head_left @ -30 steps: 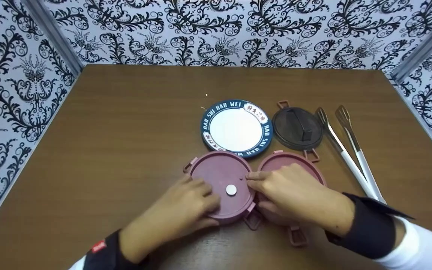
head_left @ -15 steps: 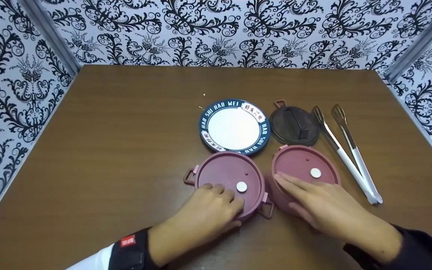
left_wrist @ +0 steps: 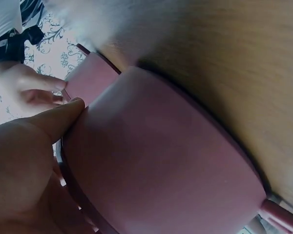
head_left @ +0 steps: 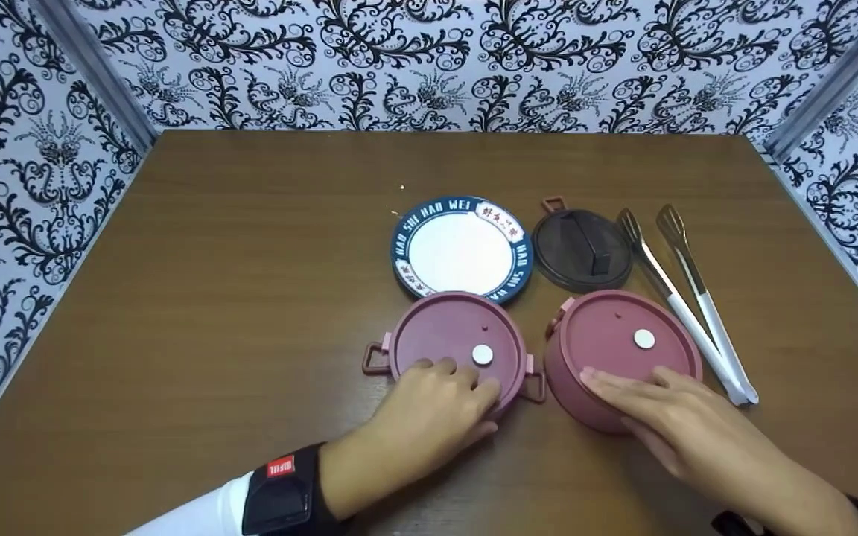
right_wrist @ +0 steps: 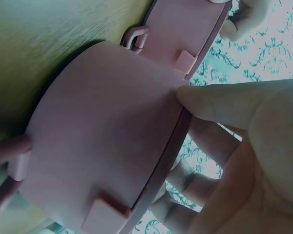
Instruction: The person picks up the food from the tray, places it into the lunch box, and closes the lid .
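Two round pink pots with flat lids stand side by side near the front of the table. My left hand (head_left: 429, 417) holds the left pink pot (head_left: 444, 327) at its near rim. Its fingers bend over the lid, and in the left wrist view the thumb (left_wrist: 63, 117) lies against the pot's wall. On the right pink pot (head_left: 608, 335), my right hand (head_left: 690, 424) lays its fingers over the near part of the lid. The right wrist view has that thumb (right_wrist: 219, 100) against the wall just below the rim. Each lid carries a white button.
Behind the left pot lies a white plate (head_left: 461, 253) with a lettered blue rim. To its right sits a dark round lid (head_left: 570, 238) with a raised grip and a brown loop handle. White-handled tongs (head_left: 704, 335) lie farther right. Patterned walls (head_left: 429, 67) border the table.
The right pot has moved rightward with my right hand, away from the left pot and closer to the tongs. My left hand and its pot have shifted slightly right.
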`<move>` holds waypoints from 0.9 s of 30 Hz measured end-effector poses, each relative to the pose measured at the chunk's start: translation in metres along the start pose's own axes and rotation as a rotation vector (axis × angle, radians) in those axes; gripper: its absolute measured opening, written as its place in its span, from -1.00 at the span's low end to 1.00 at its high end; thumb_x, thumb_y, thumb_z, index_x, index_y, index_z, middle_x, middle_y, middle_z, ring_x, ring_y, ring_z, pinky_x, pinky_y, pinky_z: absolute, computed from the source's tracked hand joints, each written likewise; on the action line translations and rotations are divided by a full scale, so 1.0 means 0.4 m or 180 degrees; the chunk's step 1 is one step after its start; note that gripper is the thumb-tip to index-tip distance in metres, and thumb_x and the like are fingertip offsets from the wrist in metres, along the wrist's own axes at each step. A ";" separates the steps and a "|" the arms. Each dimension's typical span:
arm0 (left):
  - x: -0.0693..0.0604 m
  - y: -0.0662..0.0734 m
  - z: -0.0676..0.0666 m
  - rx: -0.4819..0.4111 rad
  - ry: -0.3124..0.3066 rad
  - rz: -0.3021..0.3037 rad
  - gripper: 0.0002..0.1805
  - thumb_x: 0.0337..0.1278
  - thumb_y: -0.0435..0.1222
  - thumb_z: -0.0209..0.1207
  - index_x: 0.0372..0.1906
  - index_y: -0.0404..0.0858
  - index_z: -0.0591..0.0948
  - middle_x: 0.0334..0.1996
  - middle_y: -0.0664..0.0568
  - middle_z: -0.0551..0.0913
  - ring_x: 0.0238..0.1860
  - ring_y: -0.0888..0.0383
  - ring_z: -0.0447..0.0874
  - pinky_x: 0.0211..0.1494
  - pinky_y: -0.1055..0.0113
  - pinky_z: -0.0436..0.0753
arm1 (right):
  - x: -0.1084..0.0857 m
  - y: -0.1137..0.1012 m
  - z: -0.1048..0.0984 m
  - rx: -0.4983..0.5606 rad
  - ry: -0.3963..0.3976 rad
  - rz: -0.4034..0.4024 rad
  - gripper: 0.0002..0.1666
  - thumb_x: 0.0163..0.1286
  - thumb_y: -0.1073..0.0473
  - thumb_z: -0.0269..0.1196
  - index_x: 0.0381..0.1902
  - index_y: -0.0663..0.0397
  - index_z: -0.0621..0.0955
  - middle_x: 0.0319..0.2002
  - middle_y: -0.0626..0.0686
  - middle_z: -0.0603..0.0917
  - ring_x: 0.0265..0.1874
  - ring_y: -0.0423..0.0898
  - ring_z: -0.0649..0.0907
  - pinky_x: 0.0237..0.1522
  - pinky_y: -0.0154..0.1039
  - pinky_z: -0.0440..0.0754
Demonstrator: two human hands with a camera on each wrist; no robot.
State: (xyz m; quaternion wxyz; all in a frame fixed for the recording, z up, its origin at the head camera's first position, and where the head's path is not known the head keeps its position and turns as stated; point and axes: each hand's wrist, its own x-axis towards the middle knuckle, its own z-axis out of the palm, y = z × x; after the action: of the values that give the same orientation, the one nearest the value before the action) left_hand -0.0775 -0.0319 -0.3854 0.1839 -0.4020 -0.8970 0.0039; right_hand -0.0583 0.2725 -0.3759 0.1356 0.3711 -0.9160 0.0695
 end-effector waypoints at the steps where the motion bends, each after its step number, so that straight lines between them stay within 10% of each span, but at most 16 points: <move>1: 0.003 0.001 0.000 0.0002 -0.0002 -0.0006 -0.61 0.12 0.14 0.33 -0.34 -0.09 0.56 -0.48 0.15 0.66 -0.49 0.17 0.59 -0.51 0.32 0.53 | -0.006 0.002 0.001 0.0022 0.0044 -0.0014 -0.25 0.19 0.27 0.38 0.37 -0.20 0.53 0.15 -0.10 0.70 0.07 -0.11 0.72 0.26 -0.10 0.50; 6: 0.020 0.003 -0.019 0.0094 -0.0194 0.0049 -0.59 0.13 0.15 0.32 -0.36 -0.10 0.58 -0.50 0.13 0.66 -0.53 0.16 0.59 -0.53 0.29 0.52 | -0.021 0.008 -0.001 0.0128 0.0196 -0.0054 -0.55 0.58 -0.05 0.01 0.34 -0.25 0.55 0.15 -0.15 0.70 0.06 -0.14 0.72 0.37 -0.43 0.16; 10: 0.057 0.001 -0.062 0.0154 -0.0360 0.0152 -0.60 0.28 0.17 0.17 -0.26 -0.09 0.65 -0.47 0.12 0.68 -0.51 0.14 0.63 -0.49 0.27 0.56 | -0.023 0.015 -0.013 0.0364 0.0385 0.0104 -0.58 0.40 0.12 0.27 0.20 -0.22 0.66 0.12 -0.14 0.72 -0.04 -0.20 0.67 0.20 -0.45 0.29; 16: 0.182 -0.031 -0.116 -0.0248 -0.0486 0.0219 -0.56 0.47 0.11 -0.03 0.06 -0.10 0.62 -0.17 0.08 0.74 -0.22 0.11 0.73 -0.17 0.19 0.70 | -0.054 0.055 -0.044 0.0518 0.0933 0.1160 -0.50 0.12 0.37 0.43 0.06 0.01 0.74 -0.27 -0.05 0.68 -0.26 -0.33 0.50 -0.16 -0.55 0.42; 21: 0.289 -0.055 -0.092 -0.0654 -0.1370 -0.0036 -0.46 0.50 0.13 -0.10 0.32 -0.10 0.47 0.17 0.01 0.65 0.17 0.01 0.64 0.30 -0.02 0.54 | -0.098 0.073 -0.028 0.0714 0.0328 0.1927 -0.39 0.35 0.16 0.36 0.35 0.01 0.53 -0.34 -0.09 0.59 -0.45 -0.37 0.45 -0.46 -0.40 0.41; 27: 0.364 -0.058 -0.037 -0.1171 -0.2330 -0.0196 -0.45 0.53 0.08 -0.12 0.42 -0.10 0.35 0.14 0.00 0.64 0.15 0.09 0.62 0.36 0.09 0.52 | -0.121 0.065 -0.006 0.1607 0.0094 0.2423 -0.29 0.52 0.14 0.17 0.56 -0.15 0.23 -0.35 0.02 0.69 -0.56 -0.23 0.61 -0.51 -0.34 0.56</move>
State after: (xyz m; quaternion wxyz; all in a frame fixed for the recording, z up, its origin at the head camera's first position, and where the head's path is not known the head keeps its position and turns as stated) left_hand -0.1780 0.0556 -0.3206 -0.2223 -0.3732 -0.9005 -0.0194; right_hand -0.0428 0.3238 -0.3889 0.0188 0.0285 -0.9395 0.3407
